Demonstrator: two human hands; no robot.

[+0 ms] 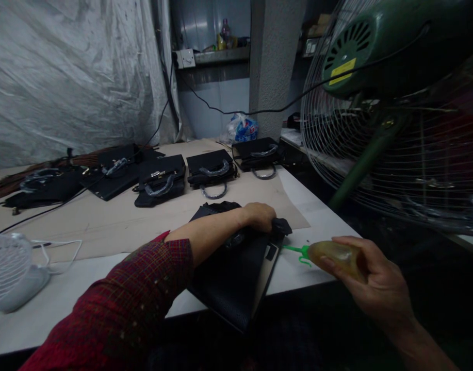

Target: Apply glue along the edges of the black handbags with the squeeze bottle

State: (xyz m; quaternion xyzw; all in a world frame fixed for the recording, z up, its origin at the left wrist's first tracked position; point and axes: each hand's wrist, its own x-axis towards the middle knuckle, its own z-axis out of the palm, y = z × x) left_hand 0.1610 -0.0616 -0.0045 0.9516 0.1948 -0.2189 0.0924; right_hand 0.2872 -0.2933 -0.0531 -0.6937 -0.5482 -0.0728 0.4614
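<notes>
A black handbag point(236, 273) lies flat at the table's near edge, partly hanging over it. My left hand point(259, 215) is closed on the bag's far right corner, with a red plaid sleeve behind it. My right hand point(370, 281) is off the table to the right, wrapped round a yellowish squeeze bottle point(337, 256). The bottle's green nozzle point(296, 251) points left at the bag's corner, a little apart from it.
Several black handbags point(211, 170) lie in a row across the far side of the table point(116, 221). A large green pedestal fan point(391, 113) stands close on the right. A small white fan point(10, 273) with its cable sits at the left. Plastic sheeting hangs behind.
</notes>
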